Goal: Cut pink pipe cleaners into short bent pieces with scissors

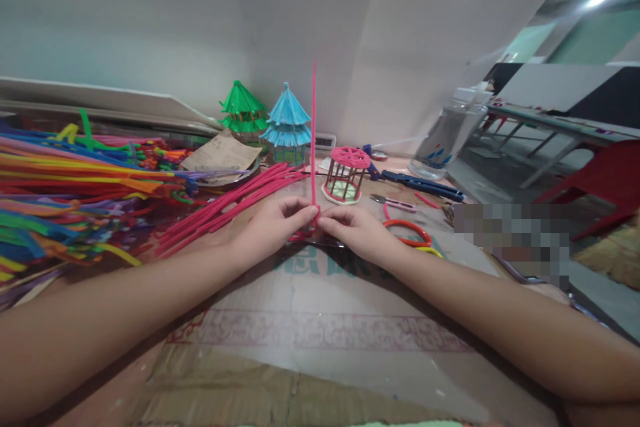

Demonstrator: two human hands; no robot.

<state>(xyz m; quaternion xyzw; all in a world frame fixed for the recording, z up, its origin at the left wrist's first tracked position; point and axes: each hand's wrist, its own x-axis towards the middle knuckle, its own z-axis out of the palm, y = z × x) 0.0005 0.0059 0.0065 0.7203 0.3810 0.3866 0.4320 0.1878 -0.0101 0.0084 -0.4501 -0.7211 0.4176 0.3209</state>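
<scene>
Between my two hands is a pink pipe cleaner (314, 133), one long end standing straight up and the lower part bent into a small loop. My left hand (284, 217) pinches it near the bend with thumb and index finger. From the other side, my right hand (353, 227) closes its thumb and fingertips on the same bent part. Just behind the hands stands a small pavilion frame (350, 159) with a pink spoked top, brown posts and a pale base. A bundle of pink pipe cleaners (220, 210) lies beside my left hand.
Piles of coloured pipe cleaners (90, 170) cover the left side. Green (243, 107) and blue (287, 117) roofed pavilions stand at the back. Orange-handled scissors (413, 223), small snips (395, 203), a dark blue tool (423, 185) and a clear bottle (450, 130) are on the right.
</scene>
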